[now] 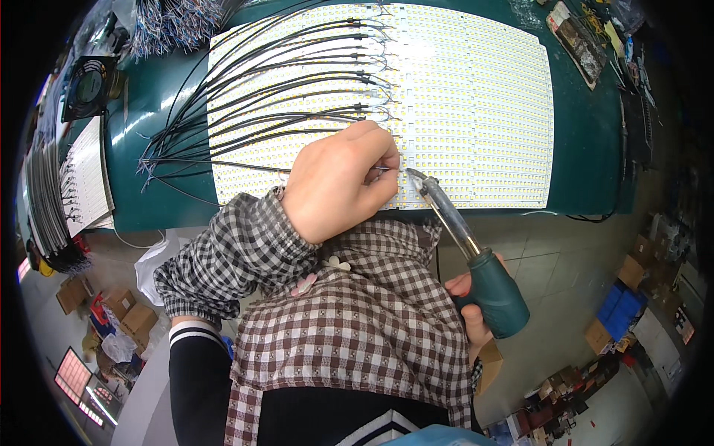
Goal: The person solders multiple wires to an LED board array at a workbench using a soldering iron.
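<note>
White LED boards dotted with small yellow chips lie in a sheet across the bench. My left hand rests over their near middle, thumb and forefinger pinched on the thin wire end of a black cable. My right hand, partly hidden, is wrapped round the green handle of a soldering iron. The iron's tip points at the pad column just right of my left fingertips; whether it touches the board I cannot tell. Several black cables with bared wires run leftward from that same column.
The green bench supports the boards. A bundle of wires lies at the back left, beside a black fan. Stacked boards with cables stand at the left edge. A worn brown block sits at the back right.
</note>
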Tool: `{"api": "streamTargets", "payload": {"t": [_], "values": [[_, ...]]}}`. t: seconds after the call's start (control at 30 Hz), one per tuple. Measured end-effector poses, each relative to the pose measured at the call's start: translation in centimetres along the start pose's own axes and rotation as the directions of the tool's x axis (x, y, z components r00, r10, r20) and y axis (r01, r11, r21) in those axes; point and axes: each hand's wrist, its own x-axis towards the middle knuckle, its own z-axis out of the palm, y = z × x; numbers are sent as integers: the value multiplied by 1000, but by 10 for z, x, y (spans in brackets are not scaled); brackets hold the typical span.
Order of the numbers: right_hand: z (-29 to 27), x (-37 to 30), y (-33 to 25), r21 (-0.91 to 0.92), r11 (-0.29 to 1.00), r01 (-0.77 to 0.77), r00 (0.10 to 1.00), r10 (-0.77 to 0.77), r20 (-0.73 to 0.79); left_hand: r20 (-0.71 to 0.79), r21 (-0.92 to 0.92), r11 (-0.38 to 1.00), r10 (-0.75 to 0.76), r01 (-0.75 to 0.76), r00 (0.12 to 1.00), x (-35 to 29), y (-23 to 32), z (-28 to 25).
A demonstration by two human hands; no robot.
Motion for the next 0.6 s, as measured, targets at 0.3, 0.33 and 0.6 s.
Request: {"api": "streamTargets", "payload": {"t": [0.3, 0.33, 0.6], "values": [[4, 1, -4, -9, 1000, -10, 1000, 10, 6, 4, 4, 1000, 12, -12, 1000, 0, 0, -2], [4, 2, -4, -10, 1000, -24, 1000, 24, -2, 3, 1, 1000, 14, -14, 1000, 0, 0, -1], [1, -3, -3, -66, 997, -27, 1000, 28, 13, -2, 1, 1000, 17, -17, 1000, 0, 1, -2]]}}
